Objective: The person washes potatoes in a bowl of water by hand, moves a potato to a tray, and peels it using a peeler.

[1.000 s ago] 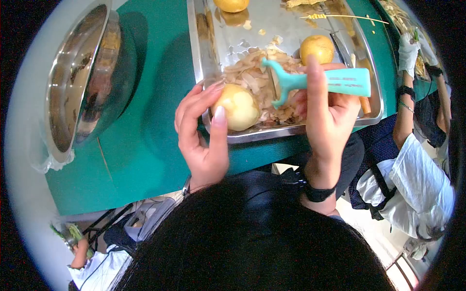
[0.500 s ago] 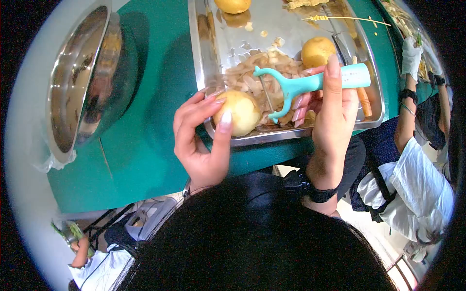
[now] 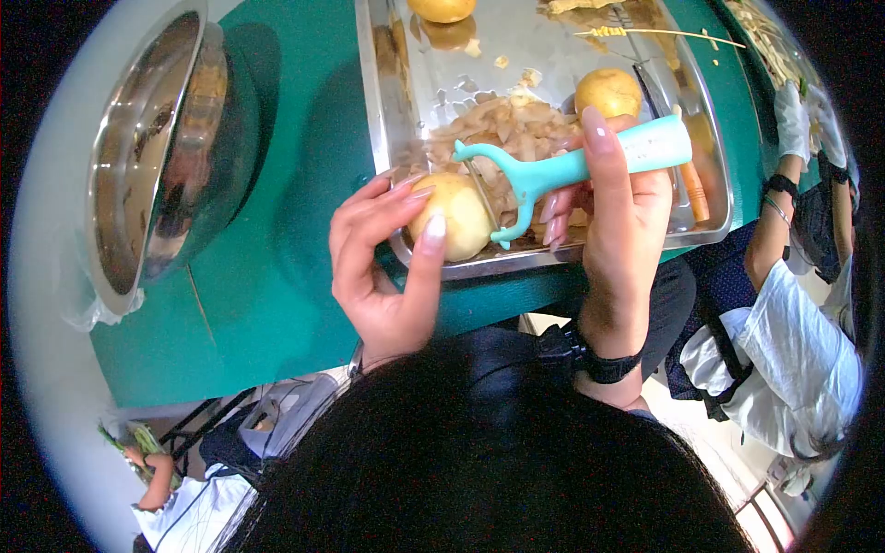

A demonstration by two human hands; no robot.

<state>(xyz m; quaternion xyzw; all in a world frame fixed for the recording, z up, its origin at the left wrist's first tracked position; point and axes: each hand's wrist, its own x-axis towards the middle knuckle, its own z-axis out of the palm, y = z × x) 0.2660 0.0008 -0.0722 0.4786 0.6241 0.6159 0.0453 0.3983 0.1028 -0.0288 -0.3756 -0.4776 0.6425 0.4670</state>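
My left hand (image 3: 383, 267) holds a partly peeled potato (image 3: 454, 218) over the near left edge of a metal tray (image 3: 535, 262). In my right hand (image 3: 622, 217) is a turquoise peeler (image 3: 553, 172), its blade at the right side of the potato. A heap of peelings (image 3: 502, 124) lies in the tray behind the peeler. Beyond my right fingers sits an unpeeled potato (image 3: 608, 93), and another potato (image 3: 442, 7) rests at the tray's far left.
A large metal bowl (image 3: 198, 138) stands on the green table (image 3: 304, 318) at left. An orange-handled tool (image 3: 693, 191) lies along the tray's right side, with a skewer (image 3: 645, 34) behind. People work at right, one wearing white gloves (image 3: 791, 120); another person's arm (image 3: 159, 481) shows lower left.
The peeler in my right hand has moved left and tilted, its blade now at the potato. My left hand and the potato have barely moved.
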